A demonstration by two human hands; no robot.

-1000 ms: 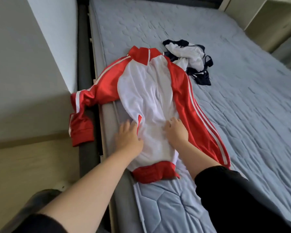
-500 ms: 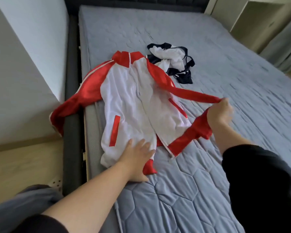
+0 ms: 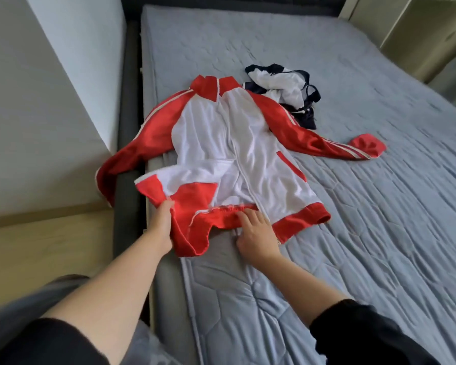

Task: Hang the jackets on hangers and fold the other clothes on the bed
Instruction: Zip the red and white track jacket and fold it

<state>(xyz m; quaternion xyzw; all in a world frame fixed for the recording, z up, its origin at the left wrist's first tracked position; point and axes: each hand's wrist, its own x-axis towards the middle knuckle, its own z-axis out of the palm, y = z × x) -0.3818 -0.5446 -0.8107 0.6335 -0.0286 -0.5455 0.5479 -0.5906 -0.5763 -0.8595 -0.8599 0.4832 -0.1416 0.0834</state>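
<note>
Closest to us, our left hand (image 3: 161,222) grips the turned-up front corner of the red and white jacket (image 3: 237,143). The thumb lies on top of the red fabric and the fingers are hidden beneath it, so the fold drapes loosely over them. Just to the right, our right hand (image 3: 257,234) sits on the red hem band (image 3: 300,225) at the foot of the zip (image 3: 234,154), its fingers (image 3: 248,217) spread and slightly bent. Whether they pinch the zip end or only press it down, we cannot tell.

The jacket lies front-up near the edge of the grey mattress (image 3: 353,259), collar pointing away from our fingertips. We judge it light, thin and slick, with no stiffness: it will sag wherever it is unsupported and slide over itself. Only the elastic hem, the cuffs and the collar offer firm purchase. For hanging, we would take hold at the shoulders and collar, well beyond our fingertips, rather than at the hem.

Past our left thumb, one sleeve (image 3: 121,164) hangs off the mattress over the dark bed frame (image 3: 127,101), and its pull could drag the cloth sideways. Past our right fingers, the other sleeve lies stretched across the mattress.

Farthest out, right against the far shoulder, sits a crumpled heap of dark and white clothing (image 3: 282,93), which looks soft and loose too.
</note>
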